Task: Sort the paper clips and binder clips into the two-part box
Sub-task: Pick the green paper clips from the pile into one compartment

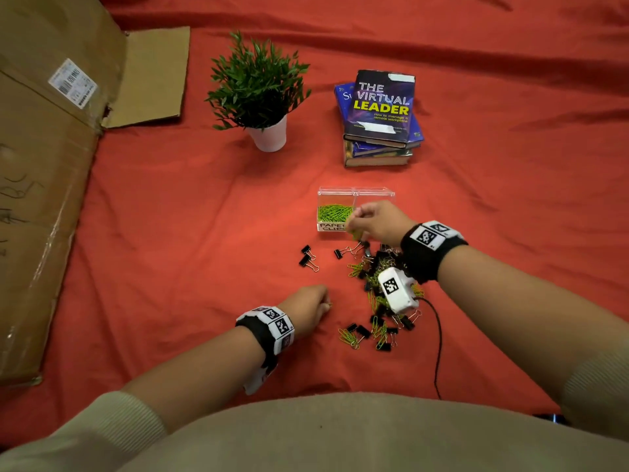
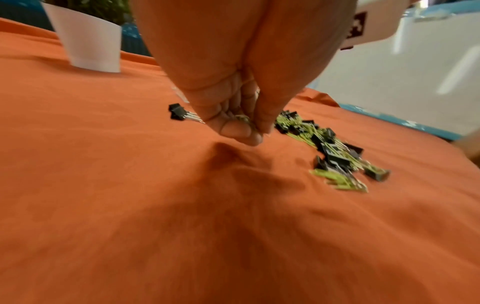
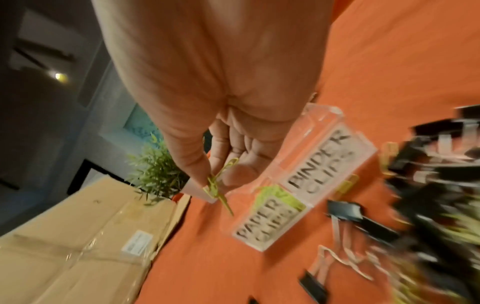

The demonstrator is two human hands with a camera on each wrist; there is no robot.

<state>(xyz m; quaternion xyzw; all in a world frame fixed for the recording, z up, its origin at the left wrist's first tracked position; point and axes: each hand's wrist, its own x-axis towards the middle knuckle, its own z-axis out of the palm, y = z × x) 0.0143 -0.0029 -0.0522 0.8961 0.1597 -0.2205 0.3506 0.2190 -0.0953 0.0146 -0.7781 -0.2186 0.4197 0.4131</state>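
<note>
A clear two-part box (image 1: 355,194) stands on the red cloth, labelled PAPER CLIPS (image 3: 265,223) and BINDER CLIPS (image 3: 322,162). Green paper clips (image 1: 333,212) fill its left part. My right hand (image 1: 354,222) hovers just in front of the box and pinches a few green paper clips (image 3: 217,188) between thumb and fingers. A mixed pile of black binder clips and green paper clips (image 1: 374,301) lies nearer me, partly under my right wrist. Left of the pile, my left hand (image 1: 323,303) is curled low over the cloth, gripping small clips (image 2: 242,119) in its fist.
Two loose binder clips (image 1: 308,257) lie left of the pile. A potted plant (image 1: 262,97) and a stack of books (image 1: 381,117) stand behind the box. A large cardboard carton (image 1: 44,165) fills the left side. A black cable (image 1: 439,342) trails from my right wrist.
</note>
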